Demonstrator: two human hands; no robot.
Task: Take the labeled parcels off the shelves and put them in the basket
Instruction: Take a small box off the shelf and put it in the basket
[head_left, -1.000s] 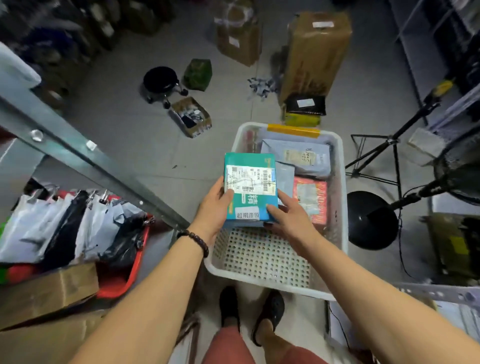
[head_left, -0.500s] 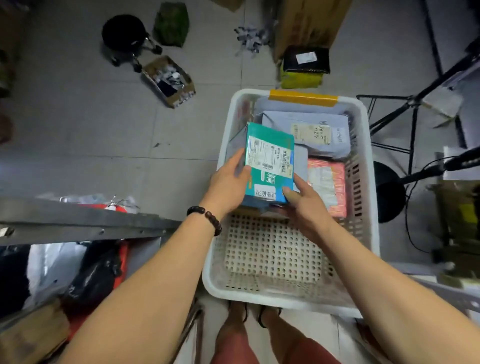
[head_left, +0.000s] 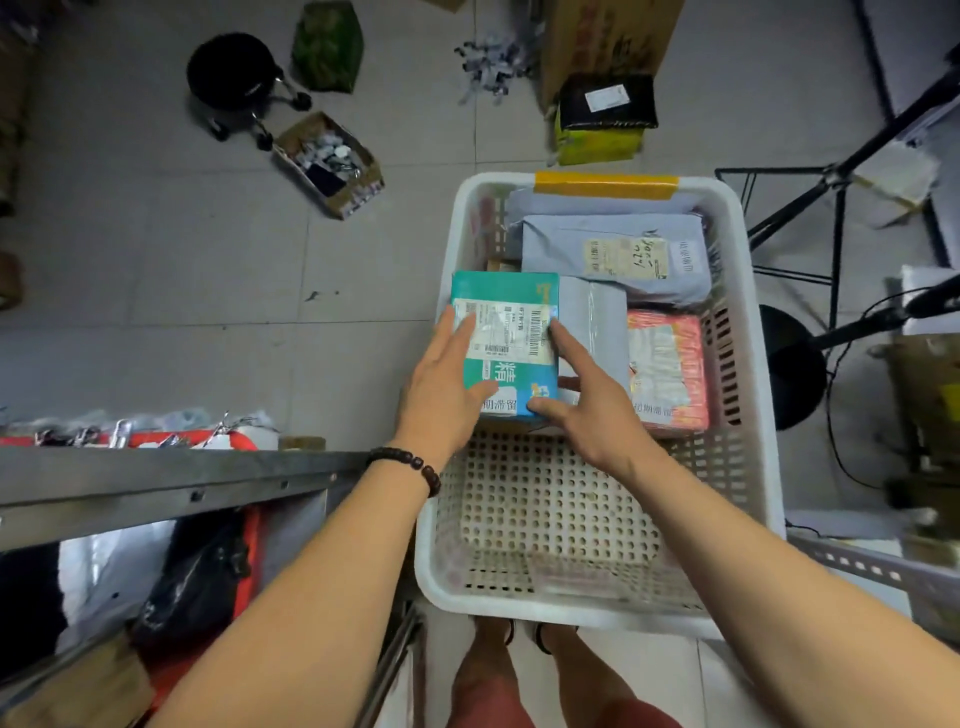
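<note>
A teal labeled parcel (head_left: 511, 296) lies in the left part of the white perforated basket (head_left: 748, 312), on top of other packages. My left hand (head_left: 444, 384) rests flat on its left side, fingers straight over the white label. From the right, my right hand (head_left: 587, 400) touches its right edge and near corner with spread fingers. Beside the parcel are a grey wrapped package (head_left: 595, 332) and a red parcel (head_left: 667, 369). A grey mailer bag (head_left: 613, 254) with a label fills the far end. The basket's near half shows bare bottom.
A metal shelf rail (head_left: 156, 478) crosses at left above a red bin (head_left: 253, 551) of bagged parcels. On the floor beyond stand a black stool (head_left: 234, 73), a small open carton (head_left: 327, 161) and a cardboard box (head_left: 608, 41). A tripod (head_left: 831, 208) and a black stand base (head_left: 789, 364) are to the right.
The teal parcel has gone down from above the basket into its left side. My fingers have straightened from gripping its sides to lying on it. The view has tilted further down.
</note>
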